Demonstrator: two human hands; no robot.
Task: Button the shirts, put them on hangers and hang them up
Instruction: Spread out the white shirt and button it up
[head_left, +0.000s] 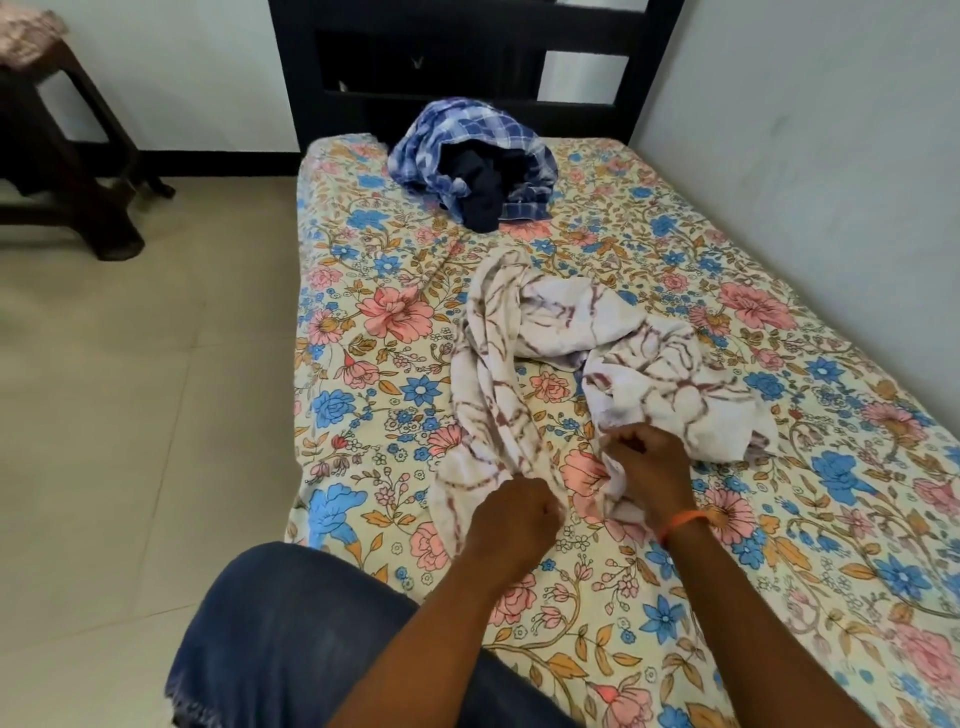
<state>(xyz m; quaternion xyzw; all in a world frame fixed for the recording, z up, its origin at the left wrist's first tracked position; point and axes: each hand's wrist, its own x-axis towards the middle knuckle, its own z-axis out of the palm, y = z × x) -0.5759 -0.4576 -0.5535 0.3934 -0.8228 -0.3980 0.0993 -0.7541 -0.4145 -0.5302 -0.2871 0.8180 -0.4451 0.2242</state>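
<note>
On the bed (363, 332) your left hand (511, 519) and right hand (644, 462) both grip the white shirt (571, 332), still unbuttoned; checked shirt (467, 140) waits at the head edge

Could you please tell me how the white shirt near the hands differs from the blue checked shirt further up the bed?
The white shirt has brownish streaks and lies spread loosely; the blue checked shirt is bunched in a heap around some dark clothing. The left hand and right hand both grip the white shirt's near edges, while nothing touches the checked shirt. The white shirt lies close to the person, the checked one near the headboard. Both are crumpled on the floral bedsheet.
</note>
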